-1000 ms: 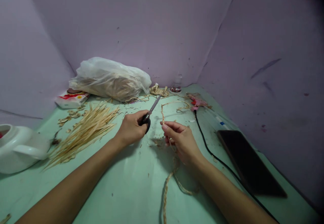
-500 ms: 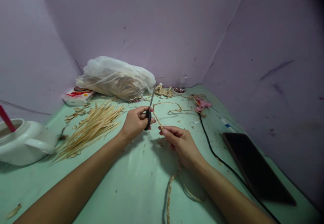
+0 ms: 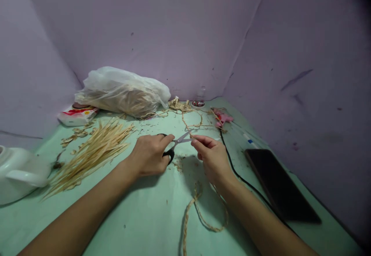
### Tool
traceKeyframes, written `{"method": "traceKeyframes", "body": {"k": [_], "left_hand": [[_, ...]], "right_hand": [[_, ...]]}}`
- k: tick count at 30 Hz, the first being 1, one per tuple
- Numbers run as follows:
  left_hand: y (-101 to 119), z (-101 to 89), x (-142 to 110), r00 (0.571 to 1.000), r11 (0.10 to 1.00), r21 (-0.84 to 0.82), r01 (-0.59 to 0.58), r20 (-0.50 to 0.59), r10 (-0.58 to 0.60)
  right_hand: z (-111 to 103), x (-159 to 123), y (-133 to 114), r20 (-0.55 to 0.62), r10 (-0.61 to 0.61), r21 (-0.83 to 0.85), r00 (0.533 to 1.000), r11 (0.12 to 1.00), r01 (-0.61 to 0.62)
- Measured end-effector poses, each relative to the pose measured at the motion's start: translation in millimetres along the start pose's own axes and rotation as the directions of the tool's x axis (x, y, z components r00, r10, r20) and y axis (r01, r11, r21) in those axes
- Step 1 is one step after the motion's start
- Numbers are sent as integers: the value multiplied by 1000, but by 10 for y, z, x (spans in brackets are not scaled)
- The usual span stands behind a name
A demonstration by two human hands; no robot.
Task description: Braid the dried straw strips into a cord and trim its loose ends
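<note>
My left hand point(image 3: 149, 156) grips black-handled scissors point(image 3: 177, 144), whose blades are parted and point right at the twine. My right hand point(image 3: 213, 158) pinches a thin strand of straw twine point(image 3: 185, 121) just beside the blade tips. That strand runs back toward a tangle of twine at the wall. A thicker braided rope point(image 3: 187, 217) trails from under my right hand down to the near edge, looping once.
On the green table point(image 3: 150, 217), a pile of straw sticks point(image 3: 92, 151) lies left and a white pot point(image 3: 17, 173) far left. A plastic bag point(image 3: 123, 92) of straw, a small packet point(image 3: 75, 114), a pink glue gun point(image 3: 222, 117) with black cord point(image 3: 246, 184), and a dark phone point(image 3: 279, 186) are around.
The scissors swung from pointing up and away to lying level, blades opened toward the twine. My right hand moved up and right, bringing the pinched strand to the blade tips.
</note>
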State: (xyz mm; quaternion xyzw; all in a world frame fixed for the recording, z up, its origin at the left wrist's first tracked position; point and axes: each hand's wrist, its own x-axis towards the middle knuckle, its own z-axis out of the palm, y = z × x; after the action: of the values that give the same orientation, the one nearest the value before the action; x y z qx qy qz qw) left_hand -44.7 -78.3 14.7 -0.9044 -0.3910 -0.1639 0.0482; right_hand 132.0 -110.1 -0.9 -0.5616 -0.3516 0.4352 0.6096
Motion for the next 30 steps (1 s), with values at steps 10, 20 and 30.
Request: {"method": "traceKeyframes", "body": {"k": [10,20,30], "left_hand": [[94,69,-2,998,992,127,21,58,-29],[71,92,13,994,999,-35,32,103,-28],[64,83,20,995,940,-339,26,95,7]], "right_hand": [[29,-74,-43,5,-119,-113,993,986,119],[23,-83,-20,10,-208,-186,978,961,207],[24,-77,-13,-8,-172,-145,985,975,169]]}}
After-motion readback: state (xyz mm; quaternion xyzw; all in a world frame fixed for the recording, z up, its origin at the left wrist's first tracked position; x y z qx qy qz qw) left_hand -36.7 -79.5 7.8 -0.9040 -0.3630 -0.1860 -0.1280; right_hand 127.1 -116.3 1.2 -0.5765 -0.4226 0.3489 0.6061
